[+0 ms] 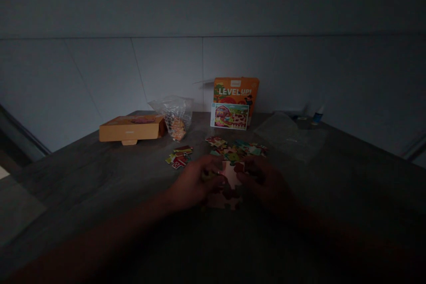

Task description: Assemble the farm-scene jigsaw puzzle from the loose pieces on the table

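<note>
The scene is very dim. Both my hands rest on a dark table over a joined patch of pinkish puzzle pieces (pixel 229 182). My left hand (pixel 193 184) has its fingers curled and pinched on a small puzzle piece at the patch's left edge. Curled too, my right hand (pixel 264 182) presses its fingertips on a piece at the patch's upper right. Loose colourful pieces (pixel 239 148) lie just beyond the hands, and a smaller heap (pixel 179 156) sits to the left.
An orange puzzle box (pixel 235 93) stands against the wall with a picture card (pixel 229 116) leaning on it. An orange box lid (pixel 131 128) and a clear bag of pieces (pixel 175 117) lie at left. Flat plastic (pixel 289 135) and a small bottle (pixel 317 116) are at right.
</note>
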`<state>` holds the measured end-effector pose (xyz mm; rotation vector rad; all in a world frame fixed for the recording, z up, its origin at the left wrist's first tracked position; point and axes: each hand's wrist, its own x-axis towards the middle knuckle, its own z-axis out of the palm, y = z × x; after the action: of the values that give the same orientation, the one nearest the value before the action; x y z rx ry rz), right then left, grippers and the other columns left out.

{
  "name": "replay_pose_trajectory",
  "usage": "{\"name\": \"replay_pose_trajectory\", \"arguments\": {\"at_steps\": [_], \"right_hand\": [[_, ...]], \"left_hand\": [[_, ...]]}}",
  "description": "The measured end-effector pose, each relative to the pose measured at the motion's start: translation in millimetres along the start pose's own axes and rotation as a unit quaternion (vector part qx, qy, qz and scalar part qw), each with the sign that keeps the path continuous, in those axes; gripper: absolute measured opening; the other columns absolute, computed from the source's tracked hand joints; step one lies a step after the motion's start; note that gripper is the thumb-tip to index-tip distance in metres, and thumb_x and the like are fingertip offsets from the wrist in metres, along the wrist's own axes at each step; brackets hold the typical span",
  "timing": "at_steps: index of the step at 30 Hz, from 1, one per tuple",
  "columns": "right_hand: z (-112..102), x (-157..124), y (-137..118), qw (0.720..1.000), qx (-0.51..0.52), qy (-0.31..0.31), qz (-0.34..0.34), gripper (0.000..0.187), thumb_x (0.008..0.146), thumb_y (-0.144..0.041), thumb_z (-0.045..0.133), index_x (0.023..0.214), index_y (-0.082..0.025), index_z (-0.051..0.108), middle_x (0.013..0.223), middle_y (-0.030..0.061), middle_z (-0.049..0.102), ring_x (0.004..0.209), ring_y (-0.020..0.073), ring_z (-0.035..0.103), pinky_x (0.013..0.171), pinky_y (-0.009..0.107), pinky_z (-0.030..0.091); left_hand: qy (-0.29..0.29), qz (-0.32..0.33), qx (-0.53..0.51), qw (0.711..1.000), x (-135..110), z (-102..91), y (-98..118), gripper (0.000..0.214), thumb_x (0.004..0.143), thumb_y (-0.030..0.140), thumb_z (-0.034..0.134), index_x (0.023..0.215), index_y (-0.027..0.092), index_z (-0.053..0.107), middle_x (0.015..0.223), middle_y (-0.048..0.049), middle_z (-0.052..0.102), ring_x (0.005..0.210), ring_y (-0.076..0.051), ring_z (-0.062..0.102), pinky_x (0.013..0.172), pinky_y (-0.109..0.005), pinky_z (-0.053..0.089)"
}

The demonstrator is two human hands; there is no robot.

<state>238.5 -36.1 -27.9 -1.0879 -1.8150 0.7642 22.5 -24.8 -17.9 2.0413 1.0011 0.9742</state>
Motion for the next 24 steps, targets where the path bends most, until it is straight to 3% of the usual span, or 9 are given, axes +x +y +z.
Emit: {"name": "replay_pose_trajectory", "arguments": {"at_steps": [7,12,24], "right_hand": [[-1.4,-2.2,-7.3,0.988,-0.106,-0.101,-0.041,0.022,0.087,-0.037,0.053,0.079,-0.018,0.062,0.072,0.0019,0.065,0.064,0.0147,0.059,0.056,0.024,0.041],[-1.2,-1.8,-6.6,0.979,-0.162,-0.113,-0.05,0.023,0.087,-0.036,0.053,0.077,-0.017,0.062,0.068,0.0015,0.063,0.061,0.0141,0.055,0.055,0.024,0.037],[-1.6,-2.0,-5.0,0.98,-0.15,-0.128,-0.015,0.028,0.088,-0.042,0.054,0.09,-0.017,0.067,0.078,0.003,0.066,0.066,0.0157,0.057,0.055,0.025,0.037]], "left_hand": [[0.084,0.002,-0.017,0.996,4.4,-2.6,0.6,0.014,0.084,0.027,0.062,0.094,0.016,0.065,0.08,-0.0017,0.067,0.076,-0.015,0.062,0.071,-0.029,0.05],[0.063,0.029,0.026,0.997,3.9,-2.3,1.1,0.01,0.085,0.027,0.061,0.087,0.018,0.067,0.088,-0.0028,0.07,0.083,-0.017,0.063,0.075,-0.03,0.05],[0.023,0.061,0.071,0.995,2.2,-4.5,4.5,0.012,0.087,0.023,0.061,0.09,0.021,0.072,0.088,-0.0009,0.071,0.086,-0.017,0.064,0.08,-0.029,0.047]]}}
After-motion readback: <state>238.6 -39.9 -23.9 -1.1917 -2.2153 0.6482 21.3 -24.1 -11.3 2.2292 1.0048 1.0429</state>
